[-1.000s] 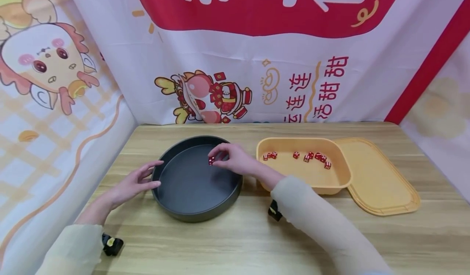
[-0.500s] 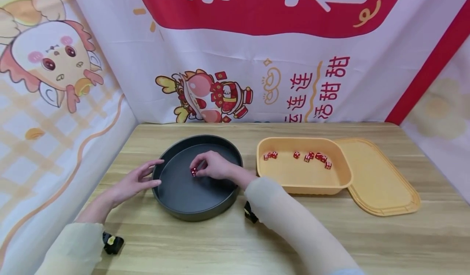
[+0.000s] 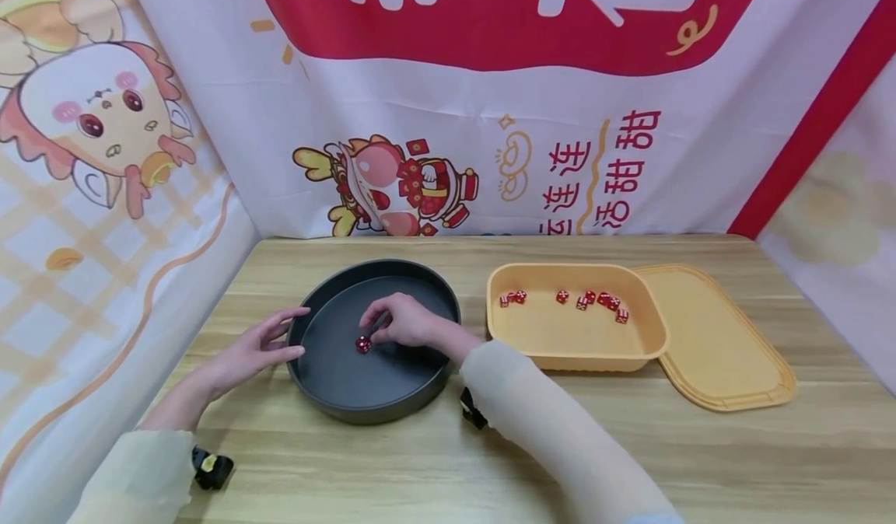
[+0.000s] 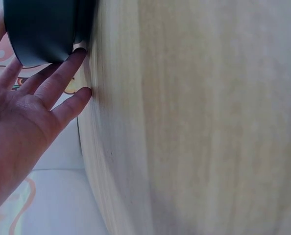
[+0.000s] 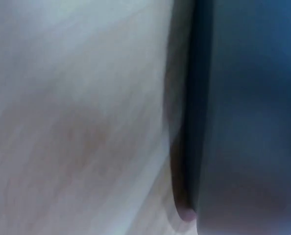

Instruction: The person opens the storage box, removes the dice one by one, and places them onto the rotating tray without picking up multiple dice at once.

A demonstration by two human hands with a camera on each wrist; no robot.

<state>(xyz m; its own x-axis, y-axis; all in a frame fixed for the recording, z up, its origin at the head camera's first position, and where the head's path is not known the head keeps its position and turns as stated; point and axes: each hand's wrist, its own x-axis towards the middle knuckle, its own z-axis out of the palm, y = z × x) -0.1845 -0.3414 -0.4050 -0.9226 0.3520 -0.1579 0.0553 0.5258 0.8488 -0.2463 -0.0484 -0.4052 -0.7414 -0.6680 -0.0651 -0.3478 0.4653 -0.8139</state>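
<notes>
A round dark grey pan (image 3: 378, 413) stands on the wooden table. My left hand (image 3: 255, 351) rests against its left side with fingers and thumb spread. In the left wrist view, straight fingers (image 4: 62, 81) of that hand lie along the pan's outer wall (image 4: 40, 34). Inside the pan, a red die (image 3: 363, 344) with white pips sits on the floor near the middle. My right hand (image 3: 406, 322) hovers just above and right of it, thumb close to the die and index fingertip apart from it. The right wrist view shows mostly the pan's wall (image 5: 253, 122); the die is hidden there.
Right of the pan stands a yellow-orange plastic box (image 3: 581, 361) with several red dice (image 3: 562, 296) along its far part. Its matching lid (image 3: 728, 345) lies partly under the box's right side. Printed cloths (image 3: 448, 96) hang behind and at the left.
My right hand has moved left and down into the pan with the die and let it go on the pan's floor. The left hand has stayed at the pan's side.
</notes>
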